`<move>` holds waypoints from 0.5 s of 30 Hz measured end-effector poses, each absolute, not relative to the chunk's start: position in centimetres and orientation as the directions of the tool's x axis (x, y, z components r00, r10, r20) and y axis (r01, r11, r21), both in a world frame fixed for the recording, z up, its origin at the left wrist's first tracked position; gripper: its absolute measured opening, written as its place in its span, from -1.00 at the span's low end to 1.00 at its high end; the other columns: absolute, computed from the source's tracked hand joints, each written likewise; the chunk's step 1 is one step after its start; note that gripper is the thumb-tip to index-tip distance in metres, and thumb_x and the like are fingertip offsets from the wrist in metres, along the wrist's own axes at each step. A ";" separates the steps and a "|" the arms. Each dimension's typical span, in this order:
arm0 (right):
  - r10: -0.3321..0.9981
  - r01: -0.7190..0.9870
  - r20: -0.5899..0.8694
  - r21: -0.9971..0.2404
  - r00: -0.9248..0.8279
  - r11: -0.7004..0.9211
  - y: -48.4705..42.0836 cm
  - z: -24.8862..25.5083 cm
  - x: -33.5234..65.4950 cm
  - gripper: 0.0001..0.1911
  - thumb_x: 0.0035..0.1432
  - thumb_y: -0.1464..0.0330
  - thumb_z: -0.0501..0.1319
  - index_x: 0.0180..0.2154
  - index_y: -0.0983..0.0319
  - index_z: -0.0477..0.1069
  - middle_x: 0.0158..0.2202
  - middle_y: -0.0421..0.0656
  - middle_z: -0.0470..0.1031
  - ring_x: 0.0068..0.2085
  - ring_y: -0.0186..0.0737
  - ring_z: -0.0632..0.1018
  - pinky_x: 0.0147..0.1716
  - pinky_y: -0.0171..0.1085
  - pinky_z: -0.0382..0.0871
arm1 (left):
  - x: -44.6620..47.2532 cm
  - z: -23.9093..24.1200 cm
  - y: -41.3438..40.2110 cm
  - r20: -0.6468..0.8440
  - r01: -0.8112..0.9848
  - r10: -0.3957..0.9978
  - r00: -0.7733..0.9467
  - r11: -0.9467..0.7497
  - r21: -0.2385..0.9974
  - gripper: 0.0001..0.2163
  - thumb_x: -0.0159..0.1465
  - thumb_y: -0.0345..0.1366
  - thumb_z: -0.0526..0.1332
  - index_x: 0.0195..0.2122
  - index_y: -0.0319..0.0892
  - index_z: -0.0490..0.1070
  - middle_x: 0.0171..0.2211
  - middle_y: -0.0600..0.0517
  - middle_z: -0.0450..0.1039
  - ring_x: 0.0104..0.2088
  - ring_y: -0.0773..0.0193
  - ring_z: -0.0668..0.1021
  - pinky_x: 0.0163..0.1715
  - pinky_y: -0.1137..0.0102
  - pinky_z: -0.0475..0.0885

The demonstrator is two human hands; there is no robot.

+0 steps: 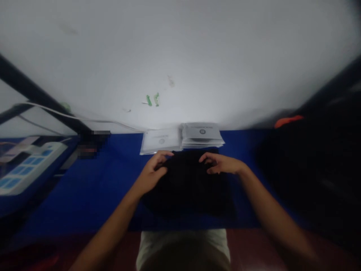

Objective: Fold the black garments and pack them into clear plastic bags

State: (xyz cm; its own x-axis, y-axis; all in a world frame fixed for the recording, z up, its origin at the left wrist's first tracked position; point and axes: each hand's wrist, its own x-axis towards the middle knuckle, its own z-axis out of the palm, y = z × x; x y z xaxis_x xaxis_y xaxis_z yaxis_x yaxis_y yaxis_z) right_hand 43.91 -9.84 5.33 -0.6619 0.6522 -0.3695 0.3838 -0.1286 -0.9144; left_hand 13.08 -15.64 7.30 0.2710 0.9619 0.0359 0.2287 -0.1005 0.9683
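A piece of black cloth (pixel 188 184), perhaps a folded garment, lies on the blue tabletop (pixel 93 188) in front of me. Its folds are too dark to make out. My left hand (pixel 154 170) rests at the upper left edge of the cloth, index finger stretched along the top and thumb apart from it. Over the upper right part, my right hand (pixel 221 163) is bent, with a gap between its thumb and index finger. Neither hand visibly grips the cloth, though some fingertips are hidden against it.
Behind the cloth, a flat clear packet (pixel 161 141) lies beside a stack of similar packets (pixel 201 131) against the white wall (pixel 197 67). A power strip (pixel 31 165) with blue sockets sits at left, with a white cable (pixel 107 121) along the wall. A large dark mass (pixel 316 169) fills the right.
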 end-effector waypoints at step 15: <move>0.888 0.662 -0.132 -0.716 -0.440 0.221 -16.0 5.1 47.5 -0.52 0.13 0.14 0.28 0.05 0.14 0.30 0.08 -0.02 0.35 0.09 0.03 0.41 0.12 0.04 0.28 | 7.6 5.9 -17.1 0.153 0.776 0.946 0.286 -0.323 0.541 -0.72 0.26 -0.17 0.19 -0.02 -0.10 0.39 -0.09 -0.07 0.41 -0.04 0.07 0.46 -0.02 0.15 0.41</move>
State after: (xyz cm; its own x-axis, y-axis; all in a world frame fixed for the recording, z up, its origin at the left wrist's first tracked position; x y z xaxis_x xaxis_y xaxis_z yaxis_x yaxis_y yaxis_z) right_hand 47.47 -16.04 5.09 -0.4400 0.8883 -0.1317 0.6616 0.2215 -0.7164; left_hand 7.58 -17.14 5.95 0.2865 0.9458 0.1532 0.7764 -0.3229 0.5412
